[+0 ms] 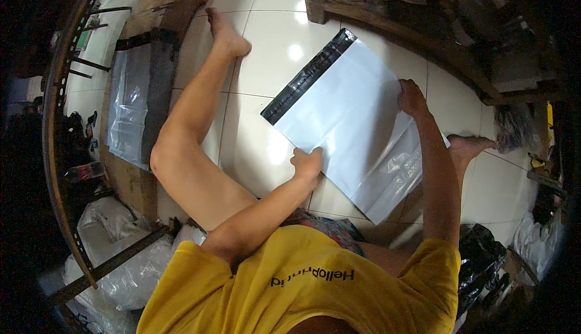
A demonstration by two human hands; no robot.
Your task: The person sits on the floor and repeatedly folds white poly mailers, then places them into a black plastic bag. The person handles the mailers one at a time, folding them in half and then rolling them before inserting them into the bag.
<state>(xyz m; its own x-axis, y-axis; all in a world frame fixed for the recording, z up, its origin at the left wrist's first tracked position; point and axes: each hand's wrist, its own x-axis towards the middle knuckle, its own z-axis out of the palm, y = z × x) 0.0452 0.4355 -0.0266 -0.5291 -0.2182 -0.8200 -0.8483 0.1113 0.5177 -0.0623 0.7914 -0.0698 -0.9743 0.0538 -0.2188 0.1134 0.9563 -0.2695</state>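
Observation:
A large white plastic mailing bag (357,98) with a black strip along its far-left end is held up at a slant between my legs, over the tiled floor. My left hand (307,162) pinches its near-left edge, the thumb lying on the white face. On the opposite edge my right hand (413,98) is closed, fingers curled round the border. The near-right end of the bag looks creased and shiny, with a clear plastic layer there; part of it is hidden behind my right forearm.
At the left, more plastic mailing bags (130,101) lie on a brown cardboard piece (136,182), beside a curved metal rack (51,122). White plastic bundles (121,261) sit at lower left, a black plastic bag (481,255) at lower right. A wooden table frame (411,37) stands ahead.

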